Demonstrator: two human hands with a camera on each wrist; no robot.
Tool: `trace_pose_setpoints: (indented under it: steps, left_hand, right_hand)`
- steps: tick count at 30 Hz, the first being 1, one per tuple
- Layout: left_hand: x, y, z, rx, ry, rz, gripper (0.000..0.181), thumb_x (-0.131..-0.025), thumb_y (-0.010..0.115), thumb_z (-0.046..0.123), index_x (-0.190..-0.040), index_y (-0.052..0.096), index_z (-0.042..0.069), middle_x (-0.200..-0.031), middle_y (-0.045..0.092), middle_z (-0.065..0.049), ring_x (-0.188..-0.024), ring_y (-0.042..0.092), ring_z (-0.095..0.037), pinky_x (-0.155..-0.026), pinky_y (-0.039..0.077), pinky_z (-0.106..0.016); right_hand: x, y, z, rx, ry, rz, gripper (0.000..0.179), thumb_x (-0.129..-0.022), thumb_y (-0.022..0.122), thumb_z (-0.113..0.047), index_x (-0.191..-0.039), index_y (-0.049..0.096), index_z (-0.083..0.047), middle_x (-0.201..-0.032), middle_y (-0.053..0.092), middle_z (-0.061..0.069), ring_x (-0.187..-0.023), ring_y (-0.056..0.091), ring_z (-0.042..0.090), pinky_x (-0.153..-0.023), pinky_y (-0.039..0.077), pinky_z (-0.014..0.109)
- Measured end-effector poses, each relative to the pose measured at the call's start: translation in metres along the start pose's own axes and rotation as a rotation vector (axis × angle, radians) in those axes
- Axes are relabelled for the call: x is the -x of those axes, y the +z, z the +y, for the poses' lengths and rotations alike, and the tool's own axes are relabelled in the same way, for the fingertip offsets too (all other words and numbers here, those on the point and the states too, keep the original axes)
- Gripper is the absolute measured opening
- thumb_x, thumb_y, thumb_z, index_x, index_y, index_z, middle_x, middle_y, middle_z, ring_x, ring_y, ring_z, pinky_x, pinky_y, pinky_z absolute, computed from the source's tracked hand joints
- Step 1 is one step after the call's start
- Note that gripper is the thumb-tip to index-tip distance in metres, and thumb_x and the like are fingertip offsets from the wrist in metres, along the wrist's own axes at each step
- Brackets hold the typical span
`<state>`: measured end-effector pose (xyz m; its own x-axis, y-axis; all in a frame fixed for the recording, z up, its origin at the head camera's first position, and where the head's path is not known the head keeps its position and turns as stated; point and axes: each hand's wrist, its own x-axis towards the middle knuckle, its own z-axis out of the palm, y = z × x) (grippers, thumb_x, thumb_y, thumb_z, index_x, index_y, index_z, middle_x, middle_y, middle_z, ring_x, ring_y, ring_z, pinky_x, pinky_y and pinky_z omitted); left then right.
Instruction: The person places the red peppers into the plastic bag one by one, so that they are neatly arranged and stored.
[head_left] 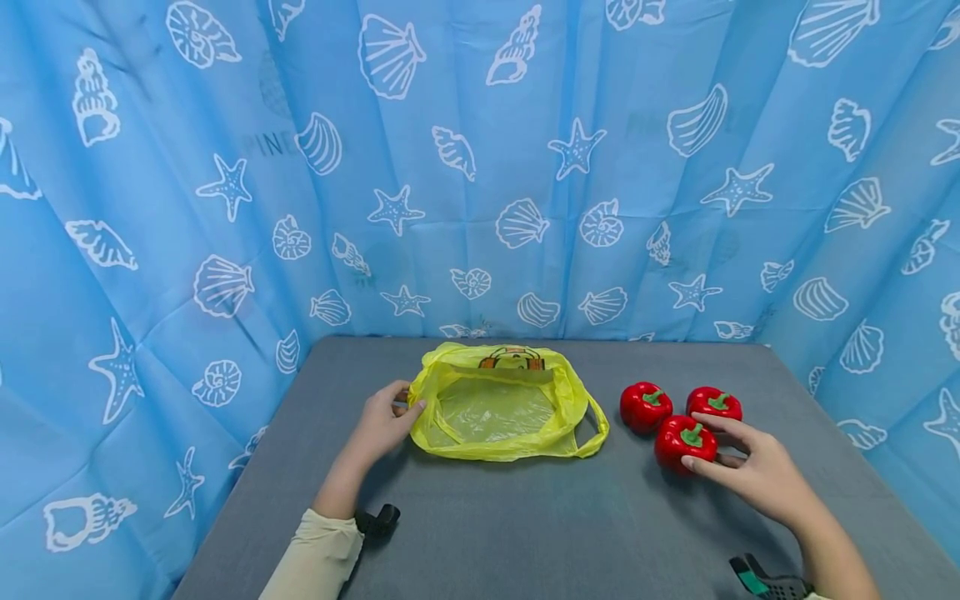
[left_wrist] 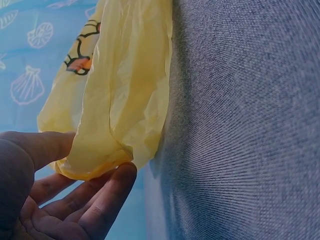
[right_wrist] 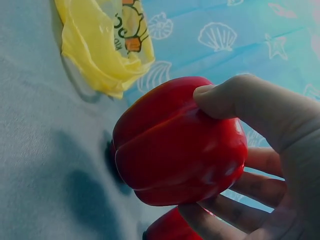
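Note:
A yellow plastic bag (head_left: 495, 408) lies on the table with its mouth spread wide and a printed picture at its back edge. My left hand (head_left: 384, 421) pinches the bag's left rim between thumb and fingers; the left wrist view shows the folded yellow film (left_wrist: 115, 100) in that grip. On the right, my right hand (head_left: 757, 471) holds a red bell pepper (head_left: 686, 446) with a green stem, thumb and fingers around its sides. Behind it are two more red peppers, one at left (head_left: 645, 407) and one at right (head_left: 715, 403), the latter partly covered by my fingers.
A grey cloth-covered table (head_left: 525, 525) spreads beneath everything. Around its back and sides hangs a blue curtain (head_left: 480, 167) with white shell and starfish prints. The bag's loop handle (head_left: 596, 429) reaches toward the peppers.

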<state>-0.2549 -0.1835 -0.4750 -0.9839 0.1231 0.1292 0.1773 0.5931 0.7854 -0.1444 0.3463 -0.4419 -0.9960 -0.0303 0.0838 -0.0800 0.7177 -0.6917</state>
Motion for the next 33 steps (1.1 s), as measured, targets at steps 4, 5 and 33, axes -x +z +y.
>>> trace_pose_setpoints:
  steps: [4, 5, 33]
  left_hand:
    - [0.000, 0.000, 0.002, 0.000, -0.009, 0.003, 0.032, -0.104, 0.070, 0.025, -0.131, 0.068, 0.008, -0.123, 0.071, -0.015, -0.100, 0.072, -0.025, -0.083, 0.063, -0.042]
    - [0.000, 0.000, 0.002, -0.002, -0.010, 0.003, 0.032, -0.104, 0.070, 0.025, -0.131, 0.068, 0.008, -0.123, 0.071, -0.015, -0.099, 0.072, -0.025, -0.083, 0.063, -0.042]
    - [0.000, -0.001, 0.000, -0.024, 0.002, 0.008, 0.033, -0.104, 0.070, 0.026, -0.131, 0.067, 0.007, -0.123, 0.071, -0.015, -0.100, 0.071, -0.025, -0.084, 0.062, -0.043]
  right_hand:
    - [-0.003, 0.001, -0.007, 0.007, -0.018, 0.007, 0.080, -0.088, 0.088, -0.034, -0.152, 0.053, 0.000, -0.150, 0.050, 0.032, -0.129, 0.050, 0.052, -0.082, 0.066, 0.050]
    - [-0.004, 0.002, -0.009, 0.007, -0.022, 0.010, 0.080, -0.088, 0.088, -0.034, -0.151, 0.053, 0.000, -0.150, 0.050, 0.032, -0.130, 0.049, 0.052, -0.082, 0.066, 0.051]
    - [-0.043, 0.028, -0.048, -0.078, -0.161, -0.011, 0.072, -0.088, 0.089, -0.027, -0.150, 0.058, -0.007, -0.150, 0.057, 0.024, -0.126, 0.063, 0.045, -0.088, 0.065, 0.046]
